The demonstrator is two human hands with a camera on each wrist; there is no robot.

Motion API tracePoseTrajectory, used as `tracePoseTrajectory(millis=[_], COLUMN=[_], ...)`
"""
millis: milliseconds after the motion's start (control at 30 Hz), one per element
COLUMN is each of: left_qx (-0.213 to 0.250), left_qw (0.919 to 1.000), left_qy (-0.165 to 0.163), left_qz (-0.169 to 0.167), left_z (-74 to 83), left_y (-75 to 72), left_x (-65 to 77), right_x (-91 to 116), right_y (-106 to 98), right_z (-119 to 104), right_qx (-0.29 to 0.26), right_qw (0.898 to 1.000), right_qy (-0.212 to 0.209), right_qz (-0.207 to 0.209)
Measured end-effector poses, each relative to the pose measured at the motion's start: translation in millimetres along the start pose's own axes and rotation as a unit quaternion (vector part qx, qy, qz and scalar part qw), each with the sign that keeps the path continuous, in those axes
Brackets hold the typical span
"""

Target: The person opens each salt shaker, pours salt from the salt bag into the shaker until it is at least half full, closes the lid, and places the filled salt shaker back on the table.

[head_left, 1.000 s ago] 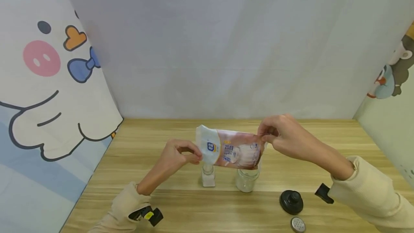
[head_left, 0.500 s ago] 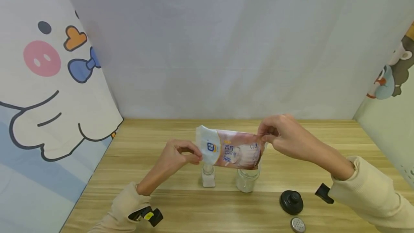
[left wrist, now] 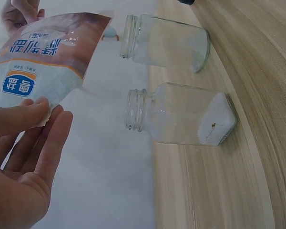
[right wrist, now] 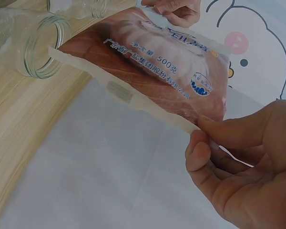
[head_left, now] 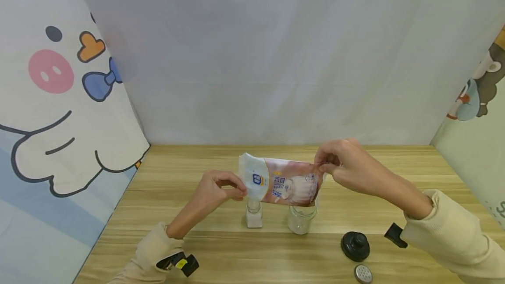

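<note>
Held sideways between both hands is a salt bag, pink and pale blue with printed characters. My left hand pinches its pale-blue end at a corner, thumb against fingers. At the other end, my right hand pinches the upper corner near the seam between thumb and index finger. Below the bag stand two open glass jars, partly hidden by it in the head view. The square jar has white grains on its bottom. The round jar is wider, with a little white stuff at its bottom.
To the right on the wooden table lie a black knobbed lid and a small perforated metal shaker cap. A pale grey cloth hangs behind the table, with printed cartoon sheets at both sides.
</note>
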State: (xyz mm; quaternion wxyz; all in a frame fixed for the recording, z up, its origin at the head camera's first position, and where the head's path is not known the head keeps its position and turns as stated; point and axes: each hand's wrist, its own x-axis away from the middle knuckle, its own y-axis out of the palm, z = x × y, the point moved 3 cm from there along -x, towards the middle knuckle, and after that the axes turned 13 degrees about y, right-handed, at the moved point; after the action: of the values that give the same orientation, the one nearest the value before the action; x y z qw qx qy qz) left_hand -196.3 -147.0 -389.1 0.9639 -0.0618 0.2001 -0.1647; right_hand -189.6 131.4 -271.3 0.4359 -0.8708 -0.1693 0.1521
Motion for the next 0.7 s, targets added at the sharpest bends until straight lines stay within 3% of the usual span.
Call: tracePoseTrajectory(millis=[700], left_qx=[0.005], left_qw=[1.0000], left_qy=[-0.004], left_qz=[0.001], left_z=[1.0], left_y=[0.0], left_x=[1.8], right_x=[1.8], right_y=[-1.5], right_z=[-2.1], right_qx=[0.000], right_qw=[1.000], right_qy=[-0.003], right_qz=[-0.003])
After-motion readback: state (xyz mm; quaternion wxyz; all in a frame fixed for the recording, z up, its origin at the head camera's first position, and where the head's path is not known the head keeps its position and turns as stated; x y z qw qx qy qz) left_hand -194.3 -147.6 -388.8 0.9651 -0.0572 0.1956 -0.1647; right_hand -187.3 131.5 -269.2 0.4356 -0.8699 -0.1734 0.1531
